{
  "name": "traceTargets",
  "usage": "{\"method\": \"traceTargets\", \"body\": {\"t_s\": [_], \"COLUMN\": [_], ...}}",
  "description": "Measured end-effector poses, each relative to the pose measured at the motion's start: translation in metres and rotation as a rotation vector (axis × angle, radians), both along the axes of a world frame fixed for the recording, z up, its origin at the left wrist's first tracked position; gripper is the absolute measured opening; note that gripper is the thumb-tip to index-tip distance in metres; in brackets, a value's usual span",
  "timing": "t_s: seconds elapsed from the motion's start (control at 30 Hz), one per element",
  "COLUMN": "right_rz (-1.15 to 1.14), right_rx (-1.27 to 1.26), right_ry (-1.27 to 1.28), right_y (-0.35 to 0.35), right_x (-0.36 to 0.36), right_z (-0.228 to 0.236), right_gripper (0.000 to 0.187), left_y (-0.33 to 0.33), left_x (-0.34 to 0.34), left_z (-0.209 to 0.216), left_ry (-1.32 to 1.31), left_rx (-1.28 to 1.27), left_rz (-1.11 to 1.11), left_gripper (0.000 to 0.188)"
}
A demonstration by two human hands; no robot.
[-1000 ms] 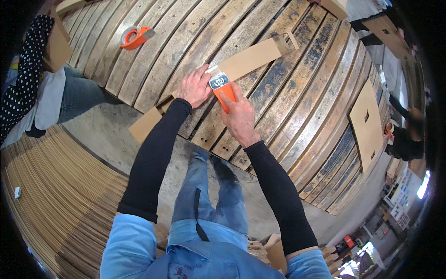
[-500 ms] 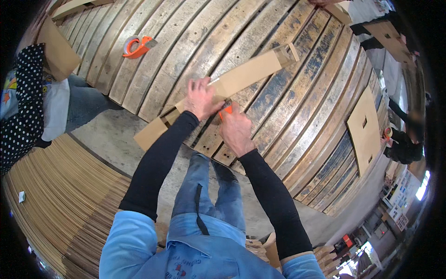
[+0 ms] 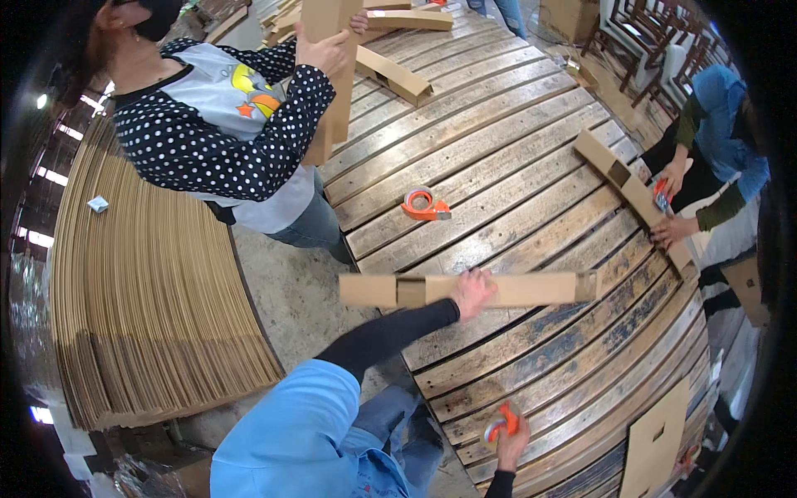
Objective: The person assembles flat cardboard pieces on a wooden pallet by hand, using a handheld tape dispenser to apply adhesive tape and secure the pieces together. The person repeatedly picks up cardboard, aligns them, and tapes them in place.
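Over a slatted table (image 3: 498,149), the left hand (image 3: 475,295) clasps a box (image 3: 531,290), the right hand (image 3: 513,446) a tape dispenser (image 3: 510,418).

No readable text, co-worker's shirt (image 3: 224,116), any lettering perhaps too small

Diffuse light leaves sheen on the slatted surface (image 3: 486,162); shadow crosses the cardboard stack (image 3: 154,278); the left hand (image 3: 474,295) is blurred; straight edges bow outward.

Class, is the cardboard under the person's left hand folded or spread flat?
Folded: the cardboard under the left hand forms a long, narrow box, its opening showing depth.
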State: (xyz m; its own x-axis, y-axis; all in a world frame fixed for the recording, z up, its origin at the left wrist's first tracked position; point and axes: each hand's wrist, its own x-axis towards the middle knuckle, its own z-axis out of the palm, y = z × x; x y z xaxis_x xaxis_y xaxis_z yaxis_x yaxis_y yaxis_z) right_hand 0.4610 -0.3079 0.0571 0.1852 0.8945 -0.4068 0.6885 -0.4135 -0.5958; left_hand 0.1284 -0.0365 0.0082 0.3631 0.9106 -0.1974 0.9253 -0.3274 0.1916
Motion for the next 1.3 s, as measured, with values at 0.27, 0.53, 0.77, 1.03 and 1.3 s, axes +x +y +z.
{"method": "traceTargets", "body": {"t_s": [0.27,0.53,0.77,1.03,1.3], "right_rz": [-0.284,-0.824,-0.709,-1.189,-1.524], "right_rx": [-0.098,0.084,0.074,0.287,0.440], "right_ry": [0.346,0.740,0.616,0.921,1.058], "right_y": [-0.098,-0.116,-0.181,-0.118,0.010], "right_x": [0.048,0.109,0.219,0.403,0.566], "right_z": [-0.006,-0.075,-0.106,-0.083,-0.156], "right_gripper": [0.050,0.049,0.060,0.064,0.057], "left_y": [0.096,-0.069,-0.279,-0.264,-0.265], "left_x": [-0.147,0.022,0.191,0.309,0.328], "left_z": [0.075,0.000,-0.043,-0.104,-0.108], "left_ry": [0.090,-0.302,-0.282,-0.099,-0.016], "left_rx": [0.051,0.132,-0.317,0.132,0.180], "left_rz": [0.113,0.112,-0.099,0.246,0.259], "left_gripper": [0.064,0.058,0.053,0.049,0.046]}}
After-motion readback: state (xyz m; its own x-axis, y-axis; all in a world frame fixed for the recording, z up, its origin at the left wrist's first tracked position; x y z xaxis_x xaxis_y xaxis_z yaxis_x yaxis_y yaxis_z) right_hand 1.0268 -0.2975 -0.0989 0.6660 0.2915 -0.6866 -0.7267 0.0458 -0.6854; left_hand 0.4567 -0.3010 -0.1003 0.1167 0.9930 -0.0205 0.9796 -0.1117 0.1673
